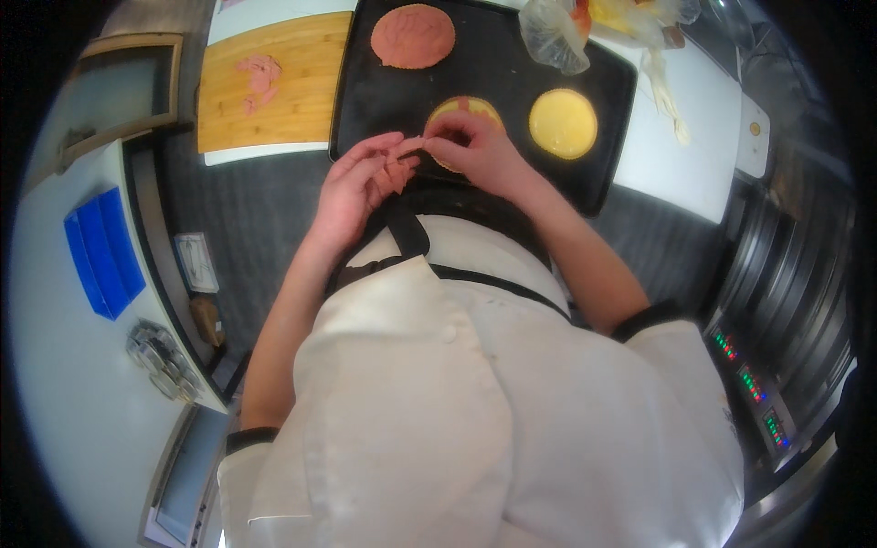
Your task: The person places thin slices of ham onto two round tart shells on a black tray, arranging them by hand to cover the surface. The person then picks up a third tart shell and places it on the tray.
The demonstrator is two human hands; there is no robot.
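Note:
My left hand (352, 187) is closed around several thin pink slices (399, 173) that look like sliced meat. The fingertips of my right hand (484, 155) pinch the end of one pink strip at the left hand's fingers. Partly under my right hand lies a round yellow-filled crust (466, 102) with some pink strips on it. To its right, a second round crust (564, 123) shows plain yellow filling. A third, larger round crust (413, 36), farther left, is covered with pink slices. All three sit on a black baking tray (365, 105).
A wooden cutting board (292, 128) with pink scraps (260, 78) lies left of the tray. Clear plastic bags (555, 38) rest over its far right corner. Stacked dark ovens (776, 301) stand at right; a blue bin (103, 251) sits on the left counter.

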